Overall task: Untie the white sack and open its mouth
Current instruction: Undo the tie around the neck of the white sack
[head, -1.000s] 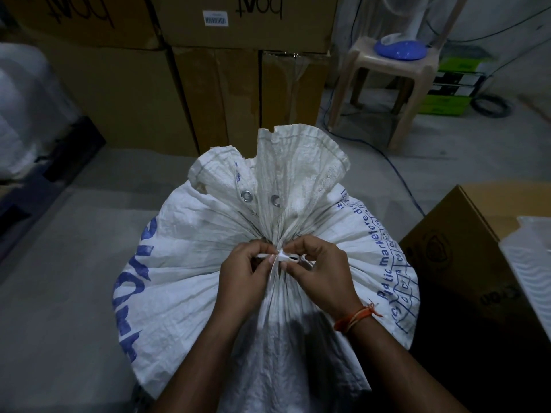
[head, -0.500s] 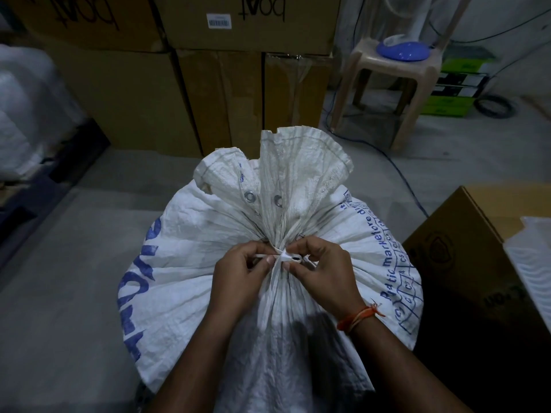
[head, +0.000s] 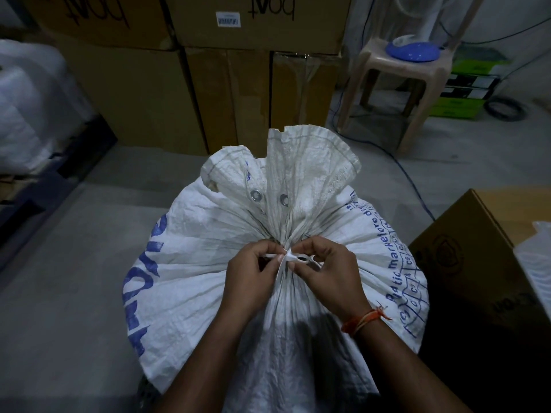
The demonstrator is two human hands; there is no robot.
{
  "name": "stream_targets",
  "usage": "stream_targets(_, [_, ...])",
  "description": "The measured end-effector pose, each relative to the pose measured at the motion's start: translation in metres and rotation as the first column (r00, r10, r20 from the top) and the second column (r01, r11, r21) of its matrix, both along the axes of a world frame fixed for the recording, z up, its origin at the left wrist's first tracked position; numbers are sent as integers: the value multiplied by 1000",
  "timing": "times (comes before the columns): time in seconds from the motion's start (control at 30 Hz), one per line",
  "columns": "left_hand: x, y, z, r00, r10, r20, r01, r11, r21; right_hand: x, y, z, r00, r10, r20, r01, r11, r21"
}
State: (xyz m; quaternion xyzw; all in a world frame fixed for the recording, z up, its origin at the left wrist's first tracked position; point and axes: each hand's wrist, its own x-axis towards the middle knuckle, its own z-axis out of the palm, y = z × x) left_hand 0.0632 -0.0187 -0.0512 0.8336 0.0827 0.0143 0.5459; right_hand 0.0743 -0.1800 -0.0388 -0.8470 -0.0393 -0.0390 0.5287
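1. White sack (head: 190, 281) stands upright on the floor, centre of view, full & bulging. Neck is gathered tight w/ a white tie (head: 293, 257); pleats fan out from that point. Mouth not open yet.
2. Left hand (head: 253, 278) sits just left of the tie, fingers curled in, thumb + forefinger pinched on the tie's left strand. Prob. anchoring it so the knot doesn't twist.
3. Right hand (head: 328, 272) just right of the tie, also curled, fingertips pinching the loop/knot side. Orange thread band on that wrist. Looks like the picking hand.
4. Both hands touch the sack neck, close together b/c the knot is small; grip is fingertip only, not whole-hand.
5. Above the tie the loose top ruffles up, two metal eyelets (head: 269, 198) just beyond the tie.
6. Step judged: knot loosening, early in task. Can't tell how loose the knot is.
7. Cardboard boxes (head: 149, 93) behind the sack, another box (head: 483, 263) to its right; plastic stool (head: 402, 84) behind-right.
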Motion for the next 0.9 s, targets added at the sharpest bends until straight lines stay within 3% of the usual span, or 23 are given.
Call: stream_targets(0.9, [-1, 3, 1, 1000, 6, 5, -7, 1000, 7, 0, 0, -3, 999, 23, -22, -23, 1000, 14])
